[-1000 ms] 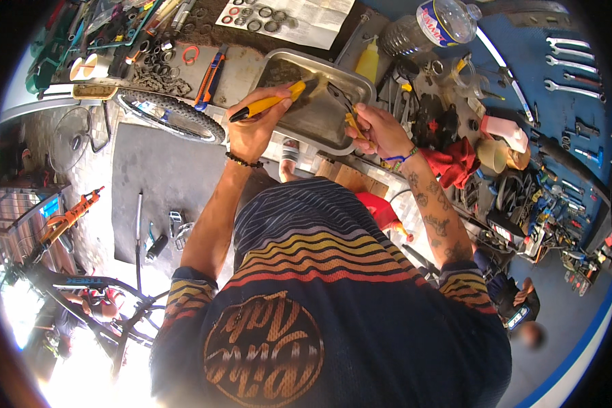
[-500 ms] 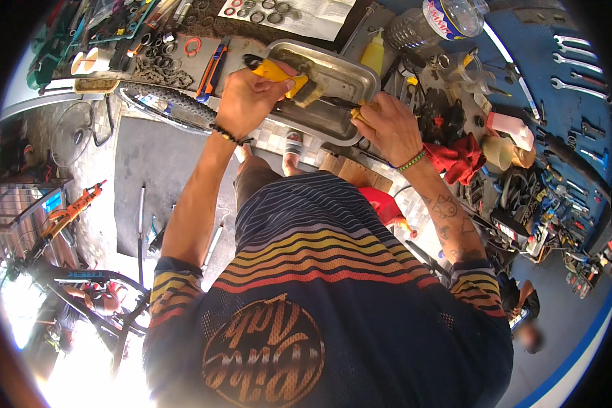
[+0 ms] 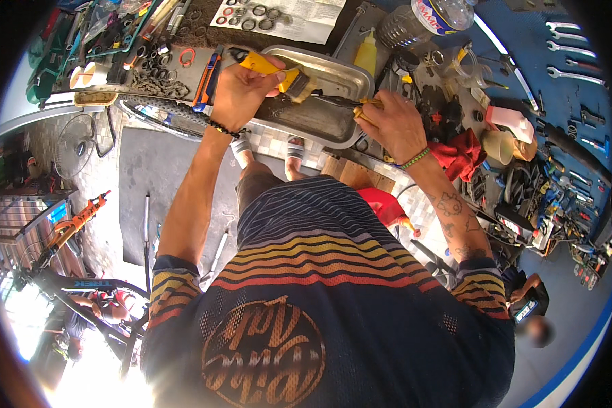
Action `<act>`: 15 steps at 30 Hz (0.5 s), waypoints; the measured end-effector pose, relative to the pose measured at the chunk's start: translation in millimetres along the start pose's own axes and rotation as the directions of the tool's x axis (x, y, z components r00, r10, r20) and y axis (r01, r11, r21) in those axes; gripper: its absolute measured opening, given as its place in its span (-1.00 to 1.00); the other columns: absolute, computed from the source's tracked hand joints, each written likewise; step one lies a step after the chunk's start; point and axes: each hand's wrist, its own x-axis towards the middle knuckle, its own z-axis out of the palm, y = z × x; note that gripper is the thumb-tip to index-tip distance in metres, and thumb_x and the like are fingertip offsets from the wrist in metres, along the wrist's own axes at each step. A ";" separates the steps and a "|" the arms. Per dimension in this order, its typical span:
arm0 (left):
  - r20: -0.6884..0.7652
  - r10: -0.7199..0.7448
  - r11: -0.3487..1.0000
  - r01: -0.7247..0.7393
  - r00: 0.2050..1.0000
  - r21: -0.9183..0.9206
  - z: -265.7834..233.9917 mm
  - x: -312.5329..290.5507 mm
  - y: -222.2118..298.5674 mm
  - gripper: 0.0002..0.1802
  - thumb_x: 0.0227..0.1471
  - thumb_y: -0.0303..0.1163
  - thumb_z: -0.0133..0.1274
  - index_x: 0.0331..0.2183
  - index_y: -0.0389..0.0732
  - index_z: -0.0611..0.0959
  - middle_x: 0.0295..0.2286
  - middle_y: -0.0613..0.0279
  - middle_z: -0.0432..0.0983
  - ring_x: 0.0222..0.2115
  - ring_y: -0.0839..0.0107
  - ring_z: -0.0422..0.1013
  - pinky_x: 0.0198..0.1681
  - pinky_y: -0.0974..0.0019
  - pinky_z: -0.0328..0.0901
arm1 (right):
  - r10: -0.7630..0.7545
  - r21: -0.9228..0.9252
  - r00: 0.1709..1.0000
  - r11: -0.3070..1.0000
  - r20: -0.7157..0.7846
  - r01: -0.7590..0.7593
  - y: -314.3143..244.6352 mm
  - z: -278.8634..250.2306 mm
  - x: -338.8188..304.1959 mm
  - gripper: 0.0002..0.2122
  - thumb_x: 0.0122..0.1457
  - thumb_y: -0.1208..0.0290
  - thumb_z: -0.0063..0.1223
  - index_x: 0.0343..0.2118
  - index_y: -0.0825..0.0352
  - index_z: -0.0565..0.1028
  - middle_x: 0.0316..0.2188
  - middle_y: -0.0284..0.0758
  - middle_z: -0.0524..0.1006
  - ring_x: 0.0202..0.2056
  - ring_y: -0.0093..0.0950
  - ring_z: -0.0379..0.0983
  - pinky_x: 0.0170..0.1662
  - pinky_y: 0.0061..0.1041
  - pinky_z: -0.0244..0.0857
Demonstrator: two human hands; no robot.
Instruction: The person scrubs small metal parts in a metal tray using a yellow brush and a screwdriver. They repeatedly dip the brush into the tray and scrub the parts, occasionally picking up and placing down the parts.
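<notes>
In my left hand [image 3: 240,98], closed around its yellow handle, is a flat paintbrush [image 3: 295,84] with pale bristles, tilted down to the right. My right hand [image 3: 396,128] grips pliers with yellow handles [image 3: 370,109]. Their long dark jaws [image 3: 334,101] point left, close to the bristles. Whether the jaws hold some small part I cannot make out. Beneath both tools lies a shallow metal tray [image 3: 368,83] with a wet, dirty bottom. A yellow squeeze bottle [image 3: 366,54] stands by the tray's far right corner.
Left of the tray lie a blue and orange utility knife [image 3: 208,78] and an orange ring [image 3: 187,57]. Several rings rest on a paper sheet [image 3: 306,17]. A clear plastic jug [image 3: 404,28], red rag [image 3: 459,155] and wall-hung wrenches [image 3: 571,49] are at the right.
The brush has shifted slightly up and left, and its bristles look less splayed. The pliers' jaws have moved slightly left, and both hands keep their grip.
</notes>
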 end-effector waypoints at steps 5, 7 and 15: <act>-0.217 -0.101 0.966 0.044 0.971 -0.254 -10.4 -16.2 -22.8 -0.75 0.22 -0.52 0.27 -0.07 -0.38 0.70 -0.26 0.13 0.71 -0.30 0.46 0.65 -0.23 0.39 0.62 | 0.104 0.016 0.995 0.994 0.000 -0.104 -13.2 -42.6 6.1 -0.77 0.16 0.18 0.35 -0.32 0.20 0.58 -0.26 -0.27 0.47 -0.18 -0.23 0.52 -0.18 -0.19 0.43; -0.243 -0.125 0.957 0.053 0.962 -0.284 -12.5 -27.3 -31.7 -0.75 0.23 -0.52 0.26 -0.07 -0.39 0.70 -0.27 0.13 0.71 -0.30 0.45 0.65 -0.24 0.37 0.62 | 0.122 0.031 0.992 0.992 0.042 -0.124 -15.4 -30.1 2.3 -0.77 0.17 0.16 0.33 -0.31 0.20 0.58 -0.27 -0.27 0.47 -0.19 -0.23 0.52 -0.19 -0.18 0.43; -0.289 -0.174 0.955 0.091 0.941 -0.282 -15.6 -48.0 -42.4 -0.74 0.22 -0.52 0.28 -0.05 -0.35 0.70 -0.28 0.16 0.73 -0.33 0.53 0.63 -0.27 0.42 0.58 | 0.066 0.046 0.994 0.996 0.087 -0.070 -16.7 -1.3 34.6 -0.74 0.22 0.13 0.29 -0.20 0.21 0.61 -0.24 -0.23 0.46 -0.22 -0.18 0.54 -0.16 -0.15 0.45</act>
